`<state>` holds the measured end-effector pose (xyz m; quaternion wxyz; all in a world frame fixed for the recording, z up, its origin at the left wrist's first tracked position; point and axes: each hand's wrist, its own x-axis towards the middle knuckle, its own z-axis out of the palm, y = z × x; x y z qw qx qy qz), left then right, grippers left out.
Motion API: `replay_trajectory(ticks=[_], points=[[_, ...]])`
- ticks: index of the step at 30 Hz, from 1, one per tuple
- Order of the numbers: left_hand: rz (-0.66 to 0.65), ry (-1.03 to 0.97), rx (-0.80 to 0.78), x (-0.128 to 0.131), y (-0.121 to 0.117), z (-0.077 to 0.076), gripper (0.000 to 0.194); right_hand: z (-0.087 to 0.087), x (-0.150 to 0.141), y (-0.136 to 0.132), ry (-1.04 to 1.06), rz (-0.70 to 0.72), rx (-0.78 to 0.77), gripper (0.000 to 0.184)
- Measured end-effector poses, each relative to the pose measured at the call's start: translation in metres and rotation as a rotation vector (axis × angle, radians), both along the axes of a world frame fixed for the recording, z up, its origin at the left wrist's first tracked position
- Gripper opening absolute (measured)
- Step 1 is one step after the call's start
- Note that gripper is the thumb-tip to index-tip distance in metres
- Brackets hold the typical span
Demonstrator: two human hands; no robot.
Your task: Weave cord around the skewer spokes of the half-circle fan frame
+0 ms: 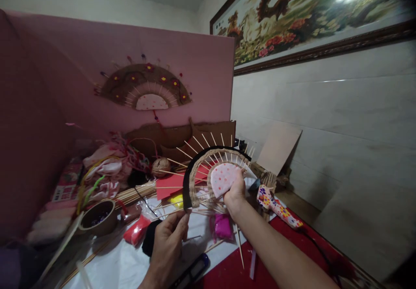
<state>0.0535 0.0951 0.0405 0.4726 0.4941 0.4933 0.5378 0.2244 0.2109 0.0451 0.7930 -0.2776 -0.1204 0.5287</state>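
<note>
My right hand (pixel 236 192) grips a handmade fan (pixel 202 166) by its half-round white centre with pink dots. Thin wooden sticks spread out from that centre, through a woven twine band and past a black outer strip (pixel 186 189). At the lower left end of the strip, the fingertips of my left hand (pixel 171 232) pinch the fan's edge. A black ball (pixel 150 238), perhaps yarn, lies beside my left hand. Beneath the fan are a bright pink packet (pixel 222 227), a yellow packet (pixel 176 200) and red paper (pixel 167 186).
A flower-patterned glue gun (pixel 280 209) lies right of my right forearm. On the left are a round container (pixel 98 217) with small dark pieces, a red packet (pixel 137 230) and bundled sticks (pixel 138 192). A twine ball (pixel 161 167) sits behind. A finished fan (pixel 143 81) hangs on the pink panel.
</note>
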Motion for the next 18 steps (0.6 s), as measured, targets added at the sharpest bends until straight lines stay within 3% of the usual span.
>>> replay_trajectory(ticks=[3, 9, 13, 18], points=[[0.048, 0.012, 0.0, -0.001, 0.0, -0.001, 0.038, 0.007, -0.004, -0.007, 0.052, 0.034, -0.04, 0.042], [0.157, 0.053, 0.032, -0.007, 0.006, -0.007, 0.036, 0.023, -0.02, -0.025, 0.179, 0.166, -0.075, 0.021], [0.195, 0.071, 0.056, -0.009, 0.006, -0.007, 0.032, 0.023, -0.032, -0.034, 0.217, 0.211, -0.052, 0.024], [0.245, 0.113, 0.081, -0.01, 0.004, -0.004, 0.037, 0.018, -0.045, -0.05, 0.164, 0.579, -0.032, 0.016]])
